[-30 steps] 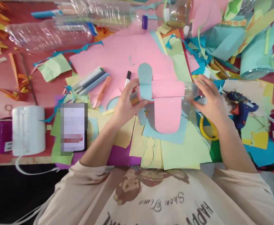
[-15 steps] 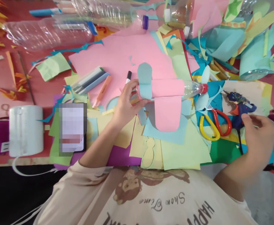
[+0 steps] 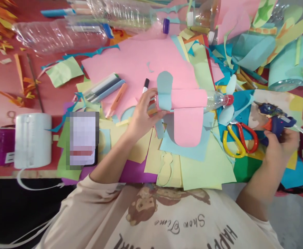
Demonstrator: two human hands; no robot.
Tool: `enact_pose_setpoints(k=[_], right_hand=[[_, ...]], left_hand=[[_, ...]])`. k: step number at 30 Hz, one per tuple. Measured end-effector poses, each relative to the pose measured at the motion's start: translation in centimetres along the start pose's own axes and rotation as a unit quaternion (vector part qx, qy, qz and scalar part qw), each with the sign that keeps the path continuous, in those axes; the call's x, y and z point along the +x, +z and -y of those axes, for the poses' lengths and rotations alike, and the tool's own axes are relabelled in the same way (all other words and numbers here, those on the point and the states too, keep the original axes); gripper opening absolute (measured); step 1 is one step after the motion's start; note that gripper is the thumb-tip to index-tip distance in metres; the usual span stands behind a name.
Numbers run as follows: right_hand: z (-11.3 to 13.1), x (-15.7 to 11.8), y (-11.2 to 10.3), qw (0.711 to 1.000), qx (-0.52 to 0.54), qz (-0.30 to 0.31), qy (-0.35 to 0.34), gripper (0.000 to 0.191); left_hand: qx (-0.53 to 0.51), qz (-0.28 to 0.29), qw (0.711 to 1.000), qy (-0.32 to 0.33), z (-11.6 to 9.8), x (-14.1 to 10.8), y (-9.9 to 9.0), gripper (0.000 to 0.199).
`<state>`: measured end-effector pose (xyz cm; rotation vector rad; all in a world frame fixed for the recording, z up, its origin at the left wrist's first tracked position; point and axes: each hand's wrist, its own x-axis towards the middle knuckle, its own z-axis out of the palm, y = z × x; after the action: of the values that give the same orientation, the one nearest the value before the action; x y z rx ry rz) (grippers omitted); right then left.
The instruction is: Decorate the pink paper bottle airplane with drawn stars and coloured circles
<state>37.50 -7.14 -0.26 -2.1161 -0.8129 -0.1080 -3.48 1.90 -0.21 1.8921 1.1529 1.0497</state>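
One paper-winged bottle (image 3: 189, 98), one glue gun (image 3: 278, 125)

Bottle: over layered paper (image 3: 205, 169) on the desk (image 3: 1, 76), base end grasped by my left fingers (image 3: 148, 96), presumably for steadiness. Glue gun: right of it, grasped from below by my right fingers (image 3: 291, 136), presumably its natural hold.

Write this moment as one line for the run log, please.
left hand: holds wrapped bottle by its base; right hand: at glue gun, grip unclear; scissors: left of glue gun; red cap: on wrapped bottle's neck
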Motion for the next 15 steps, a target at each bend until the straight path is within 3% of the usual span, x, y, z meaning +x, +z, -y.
enact_pose_setpoints(k=[2, 4, 7, 11, 13, 15], right_hand=[[-0.7, 0.2, 0.1, 0.998, 0.054, -0.006, -0.001, 0.038], [-0.6, 0.3, -0.3, 0.993, 0.099, 0.045, 0.046, 0.038], [0.5, 0.2, -1.5, 0.982, 0.121, 0.099, 0.103, 0.041], [2.5, -0.2, -2.7, 0.974, 0.109, 0.157, 0.121, 0.029], [3.4, -0.3, -2.8, 0.974, 0.105, 0.161, 0.116, 0.027], [4.0, -0.3, -2.9, 0.981, 0.126, 0.117, 0.087, 0.028]], left_hand=[[-0.007, -0.003, 1.000, -0.001, 0.0, 0.0, 0.0, 0.051], [-0.011, -0.003, 1.000, -0.001, -0.1, 0.0, -0.1, 0.052], [-0.014, -0.002, 1.000, -0.003, -0.1, 0.1, -0.1, 0.051], [-0.018, -0.002, 1.000, 0.000, 0.0, 0.1, 0.0, 0.051], [-0.018, -0.002, 1.000, 0.003, 0.1, 0.1, 0.0, 0.051], [-0.016, -0.002, 1.000, 0.003, 0.2, 0.1, 0.0, 0.051]])
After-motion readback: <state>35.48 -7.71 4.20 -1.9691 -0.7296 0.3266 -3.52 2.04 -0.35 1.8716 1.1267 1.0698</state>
